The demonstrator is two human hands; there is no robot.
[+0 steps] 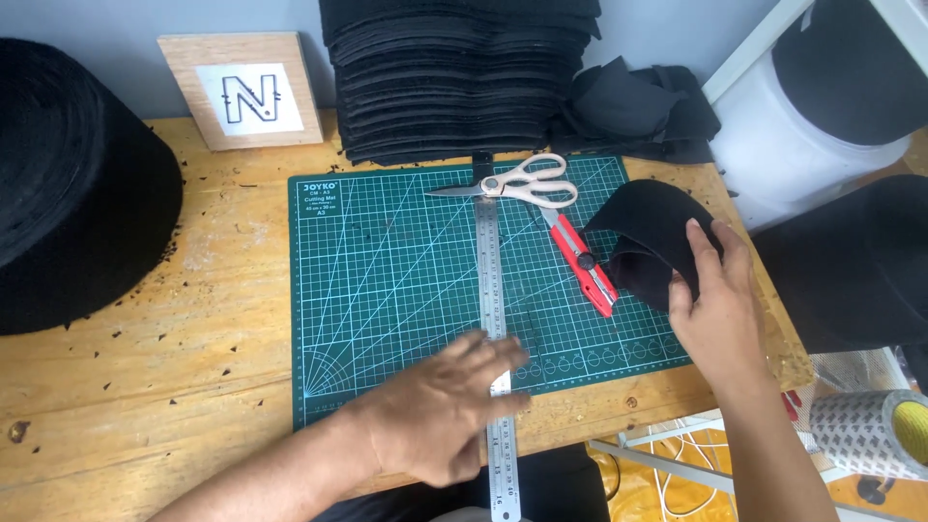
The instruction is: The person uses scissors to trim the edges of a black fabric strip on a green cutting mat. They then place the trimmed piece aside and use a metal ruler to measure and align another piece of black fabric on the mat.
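Green cutting mat (387, 290) on wooden table (193, 387); steel ruler (493, 290) lies across it, long axis running near edge to far. Left hand (445, 411) presses flat on the ruler's near end, fingers spread, clasping nothing. Right hand (720, 309) pinches curled black fabric piece (643, 232) at the mat's right edge.

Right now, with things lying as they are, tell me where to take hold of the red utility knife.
Take the red utility knife by the middle of its handle, fingers pinching its two long sides from above. It lies flat on the green cutting mat, angled, with the blade end up near the scissors, so stay clear of that end. The right hand is nearest; the black cloth crowds the right side.
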